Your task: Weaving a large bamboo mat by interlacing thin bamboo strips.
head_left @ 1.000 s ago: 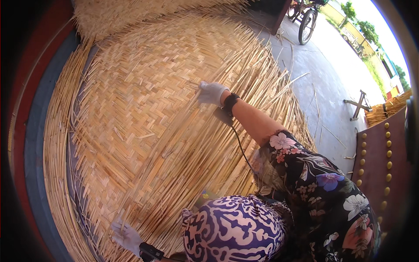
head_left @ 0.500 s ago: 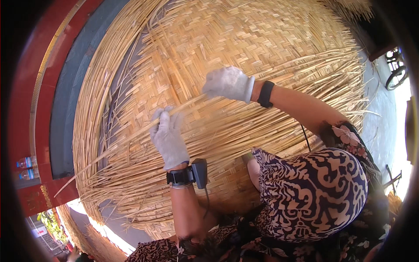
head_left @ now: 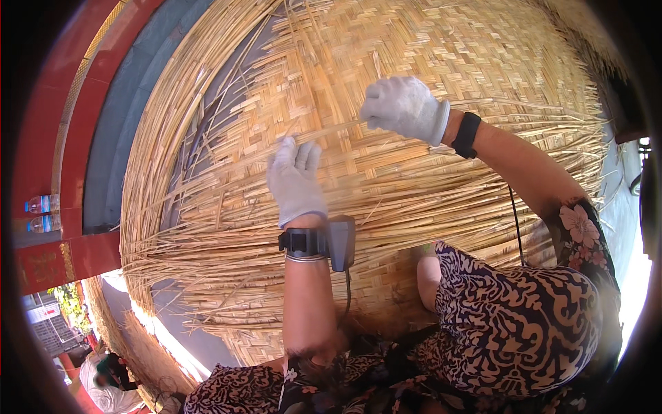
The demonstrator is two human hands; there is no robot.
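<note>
Hands (head_left: 345,145) on woven mat (head_left: 427,48)

Two plastic bottles (head_left: 43,212) lying side by side at far left, against a red beam (head_left: 62,259). Grey floor (head_left: 114,148) beside a red border (head_left: 52,110). Person (head_left: 103,376) crouched at lower left. Greenery (head_left: 67,300) just above.

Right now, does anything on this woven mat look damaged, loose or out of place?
Nothing looks damaged. The woven reed mat is unfinished: loose strips splay unevenly over the grey floor at its left edge. The gloved left hand and right hand rest on the weave.
</note>
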